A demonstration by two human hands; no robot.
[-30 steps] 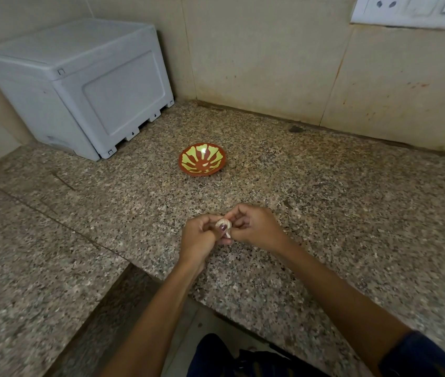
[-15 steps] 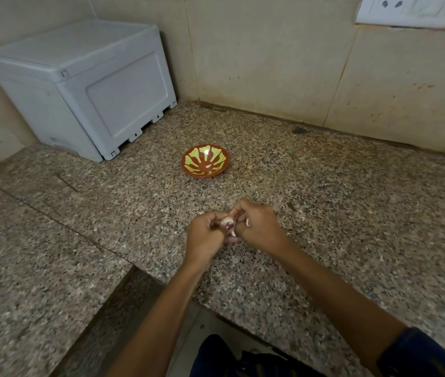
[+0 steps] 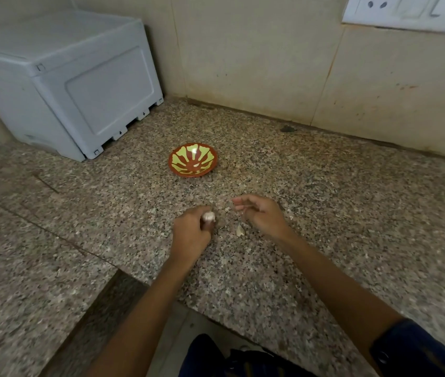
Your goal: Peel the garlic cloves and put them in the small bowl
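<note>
My left hand [image 3: 190,232] grips a pale garlic bulb [image 3: 208,216] just above the speckled granite counter [image 3: 324,213]. My right hand [image 3: 260,214] hovers a short way to its right, fingers loosely curled, holding nothing that I can see. A pale piece of garlic skin or a clove [image 3: 240,229] lies on the counter between the two hands. The small red bowl with a yellow pattern [image 3: 192,159] sits farther back, beyond both hands, with a couple of pale bits inside.
A large grey plastic box [image 3: 61,80] stands at the back left against the tiled wall. A white socket panel [image 3: 406,12] is on the wall at the top right. The counter steps inward near my body, with its edge [image 3: 123,270] below my left forearm.
My hands were together working on the garlic; now the right hand has pulled away to the right, and a pale piece lies on the counter between them. The left hand keeps the bulb.
</note>
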